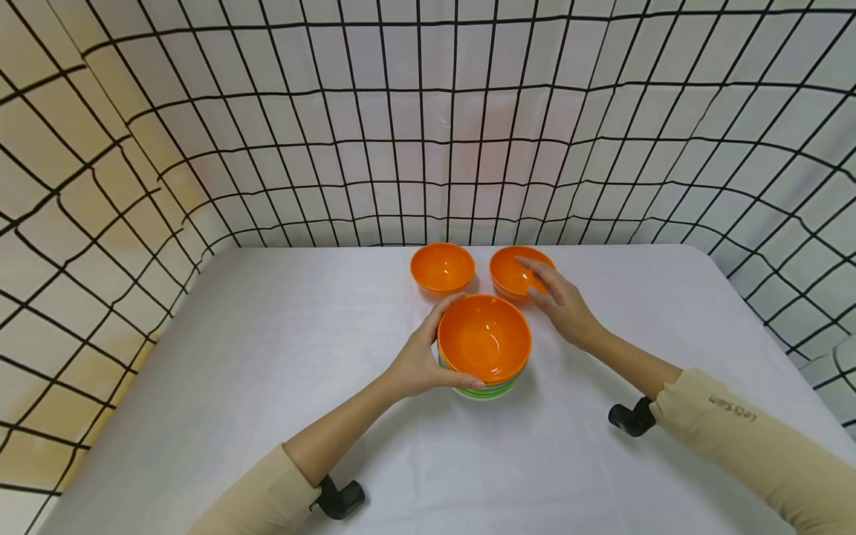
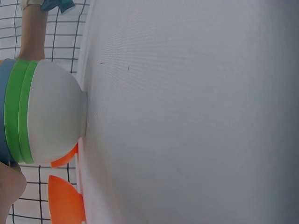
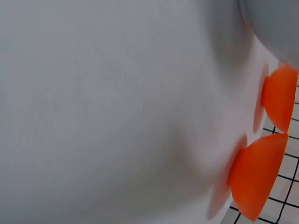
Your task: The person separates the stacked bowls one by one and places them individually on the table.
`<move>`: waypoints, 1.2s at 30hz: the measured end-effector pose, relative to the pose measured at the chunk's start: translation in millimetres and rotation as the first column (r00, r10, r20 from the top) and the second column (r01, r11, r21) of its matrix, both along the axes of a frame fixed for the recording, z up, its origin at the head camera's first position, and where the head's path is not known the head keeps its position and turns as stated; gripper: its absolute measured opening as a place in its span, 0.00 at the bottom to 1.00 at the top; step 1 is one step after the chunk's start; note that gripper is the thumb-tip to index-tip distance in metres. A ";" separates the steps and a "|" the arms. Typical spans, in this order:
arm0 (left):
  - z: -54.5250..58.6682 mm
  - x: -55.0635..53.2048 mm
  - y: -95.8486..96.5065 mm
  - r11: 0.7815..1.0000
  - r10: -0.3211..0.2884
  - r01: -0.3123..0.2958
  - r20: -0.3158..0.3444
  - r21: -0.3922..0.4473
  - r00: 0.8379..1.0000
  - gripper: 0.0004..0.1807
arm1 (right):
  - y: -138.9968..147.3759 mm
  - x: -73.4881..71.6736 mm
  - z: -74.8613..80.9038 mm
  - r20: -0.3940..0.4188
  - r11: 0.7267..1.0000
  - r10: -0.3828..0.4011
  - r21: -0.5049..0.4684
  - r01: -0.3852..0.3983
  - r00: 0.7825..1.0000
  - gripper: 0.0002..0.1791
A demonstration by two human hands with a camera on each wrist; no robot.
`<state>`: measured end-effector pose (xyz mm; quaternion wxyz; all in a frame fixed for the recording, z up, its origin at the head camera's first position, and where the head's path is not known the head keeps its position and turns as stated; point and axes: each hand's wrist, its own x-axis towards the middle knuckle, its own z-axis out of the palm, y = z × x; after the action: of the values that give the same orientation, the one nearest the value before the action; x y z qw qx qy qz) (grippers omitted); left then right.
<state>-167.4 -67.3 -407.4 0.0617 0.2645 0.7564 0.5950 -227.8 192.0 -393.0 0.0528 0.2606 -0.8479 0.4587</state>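
Stacking seems under way — the left hand [image 1: 420,362] grips the orange-topped stack of round plastic-looking bowls [image 1: 484,338] on the white table [image 1: 287,334], while the right hand [image 1: 565,308], fingers parted at the rear orange bowl [image 1: 508,271], likely needs to pinch its rim.

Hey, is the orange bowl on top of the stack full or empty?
Empty. The head view looks down into the top orange bowl, and only its bare, shiny inside shows.

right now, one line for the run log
left hand: grips bowl stack; right hand: near right orange bowl, contact unclear; left orange bowl: upright
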 end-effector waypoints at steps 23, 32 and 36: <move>2.0 -0.1 -1.1 1.000 0.020 -0.020 -0.010 -0.012 1.000 0.58 | -25.7 28.7 2.4 -0.007 0.938 0.295 -0.187 -0.291 0.956 0.43; 0.5 -1.1 -0.9 1.000 0.010 -0.010 -0.003 -0.004 1.000 0.56 | -30.2 37.7 2.2 0.039 0.965 0.258 -0.052 -0.256 0.965 0.57; 0.4 -0.4 -1.3 1.000 0.005 -0.005 -0.006 -0.003 1.000 0.56 | -31.7 40.9 2.4 0.023 0.973 0.230 0.011 -0.230 0.973 0.58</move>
<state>-167.8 -68.6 -407.0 0.0585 0.2641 0.7583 0.5931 -186.9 160.3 -390.6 -0.0117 0.3522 -0.8157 0.4587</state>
